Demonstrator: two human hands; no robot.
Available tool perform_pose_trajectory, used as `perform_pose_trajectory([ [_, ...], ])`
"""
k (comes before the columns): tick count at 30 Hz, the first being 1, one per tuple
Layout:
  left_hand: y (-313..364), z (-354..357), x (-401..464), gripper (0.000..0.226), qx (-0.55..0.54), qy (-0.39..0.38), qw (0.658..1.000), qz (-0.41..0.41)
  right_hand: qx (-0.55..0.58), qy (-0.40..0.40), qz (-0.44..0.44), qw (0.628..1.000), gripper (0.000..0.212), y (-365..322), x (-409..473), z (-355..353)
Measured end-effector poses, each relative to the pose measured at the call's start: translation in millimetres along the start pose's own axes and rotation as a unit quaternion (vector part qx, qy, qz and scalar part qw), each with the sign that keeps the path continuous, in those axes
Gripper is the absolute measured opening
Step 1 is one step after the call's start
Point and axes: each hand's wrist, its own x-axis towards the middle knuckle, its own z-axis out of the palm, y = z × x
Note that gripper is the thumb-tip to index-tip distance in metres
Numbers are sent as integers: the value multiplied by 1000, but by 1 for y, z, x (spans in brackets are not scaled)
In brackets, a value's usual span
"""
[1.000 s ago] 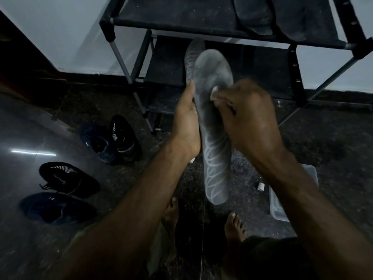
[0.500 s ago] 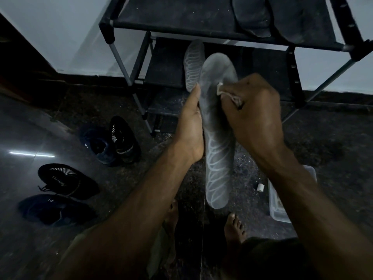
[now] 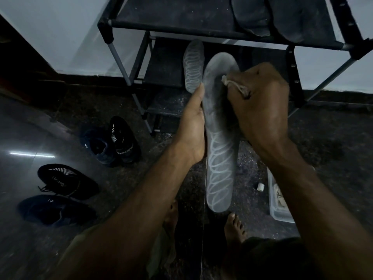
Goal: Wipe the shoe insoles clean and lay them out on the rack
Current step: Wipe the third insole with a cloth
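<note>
A: What sort of room is this?

B: Dim. A dark, speckled stone floor [image 3: 333, 142] with a glossy patch at the left, and a pale wall [image 3: 60, 27] behind. A black shoe rack [image 3: 175, 23] on metal legs stands against that wall.

A: And on the floor?

B: Four dark shoes at the left: a pair near the rack's leg [image 3: 110, 139], then a striped one [image 3: 66, 181] and a plain one [image 3: 54, 210] closer in. A clear plastic tub [image 3: 279, 205] sits at the right, partly behind the forearm, with a small white object [image 3: 260, 187] just beside it. Two bare feet show at the bottom.

A: Where is the insole being cleaned?

B: The held insole [image 3: 220, 150] is up in front of the rack, toe end away. The left hand [image 3: 193, 126] grips its left edge. It is grey, with pale looping lines along the near half and a dull, smudged far half.

A: The other hand?

B: The right hand [image 3: 260, 102] is clenched around a small wipe [image 3: 232, 83], pressing it on the toe half.

A: Other insoles?

B: A matching looped insole [image 3: 192, 65] lies on the middle shelf. Two dark insoles [image 3: 252, 17] lie on the top shelf.
</note>
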Motion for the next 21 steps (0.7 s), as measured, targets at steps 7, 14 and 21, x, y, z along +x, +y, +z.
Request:
perform_pose_trajectory([
  [7,7,-8,0,60,-15,32,999,7,59,-120,-39,990,14,-17,-10,0],
  [14,1,0,0,52,-2,5,1000,-8,-8,20,-2,1000,25,0,-2,2],
  [21,1,-5,2,55,14,28,1000,-2,30,-75,6,997,14,-5,-6,0],
])
